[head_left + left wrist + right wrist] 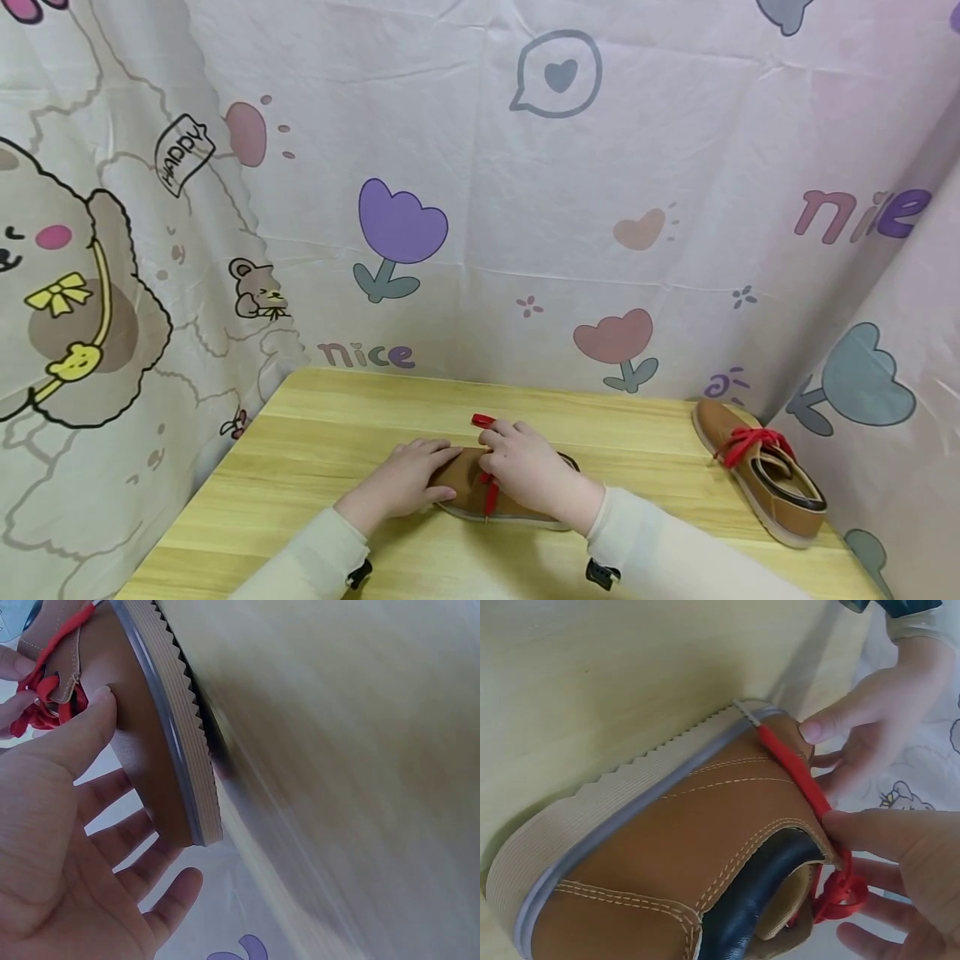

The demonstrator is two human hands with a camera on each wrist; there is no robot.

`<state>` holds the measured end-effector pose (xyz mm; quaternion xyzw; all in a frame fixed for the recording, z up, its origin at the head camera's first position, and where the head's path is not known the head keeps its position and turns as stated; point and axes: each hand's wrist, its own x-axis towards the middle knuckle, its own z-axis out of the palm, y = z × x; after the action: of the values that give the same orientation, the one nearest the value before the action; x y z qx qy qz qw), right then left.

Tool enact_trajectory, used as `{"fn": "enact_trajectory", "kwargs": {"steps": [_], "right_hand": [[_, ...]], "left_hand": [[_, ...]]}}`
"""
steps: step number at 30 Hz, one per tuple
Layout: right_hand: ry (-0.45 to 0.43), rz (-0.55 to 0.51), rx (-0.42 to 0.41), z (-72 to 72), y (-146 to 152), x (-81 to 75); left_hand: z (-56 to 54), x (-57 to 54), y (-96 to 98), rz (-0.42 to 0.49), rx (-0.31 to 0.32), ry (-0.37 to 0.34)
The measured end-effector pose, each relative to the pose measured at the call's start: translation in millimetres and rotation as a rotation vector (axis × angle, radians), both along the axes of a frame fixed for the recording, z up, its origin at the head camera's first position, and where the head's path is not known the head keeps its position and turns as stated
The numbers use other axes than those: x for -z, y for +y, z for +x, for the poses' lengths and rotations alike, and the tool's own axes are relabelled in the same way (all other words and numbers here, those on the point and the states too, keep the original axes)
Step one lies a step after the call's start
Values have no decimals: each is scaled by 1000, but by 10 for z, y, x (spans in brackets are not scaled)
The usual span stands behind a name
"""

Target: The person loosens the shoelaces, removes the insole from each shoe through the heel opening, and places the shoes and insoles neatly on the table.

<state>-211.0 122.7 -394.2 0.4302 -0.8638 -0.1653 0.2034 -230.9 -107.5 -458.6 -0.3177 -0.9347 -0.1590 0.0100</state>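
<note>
Tabletop [360,417] separates the shoe [463,483] under 2 hands [408,477] [531,467] from its back edge [450,384].

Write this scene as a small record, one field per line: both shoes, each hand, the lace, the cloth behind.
Near shoe: brown, sole down on the table, toe pointing left
Left hand: holds the near shoe's toe
Red lace: one end hangs along the shoe's side
Right hand: holds the red lace
Far shoe: brown, red-laced, at the table's right side
Cloth: patterned, hangs behind the table
</note>
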Motion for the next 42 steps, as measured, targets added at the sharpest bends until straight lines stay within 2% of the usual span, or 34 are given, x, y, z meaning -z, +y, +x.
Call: {"fn": "enact_trajectory", "kwargs": {"steps": [5,11,15,22,27,36,42], "right_hand": [[32,25,-22,-21,1,-1],[25,28,-9,-48,56,-127],[18,-22,-5,-118,119,-213],[44,-140,-22,-258,256,-277],[35,-170,-18,-310,340,-354],[-24,-228,41,-389,509,-510],[-28,-261,71,-472,641,-603]], "left_hand": [[-5,10,-3,-1,3,12],[-6,13,-6,-2,-1,3],[-13,10,-8,-7,-6,2],[-16,2,0,-18,-6,-2],[-12,3,1,-17,-7,-2],[-20,25,3,-19,-9,-7],[-23,7,3,-18,-7,-12]]}}
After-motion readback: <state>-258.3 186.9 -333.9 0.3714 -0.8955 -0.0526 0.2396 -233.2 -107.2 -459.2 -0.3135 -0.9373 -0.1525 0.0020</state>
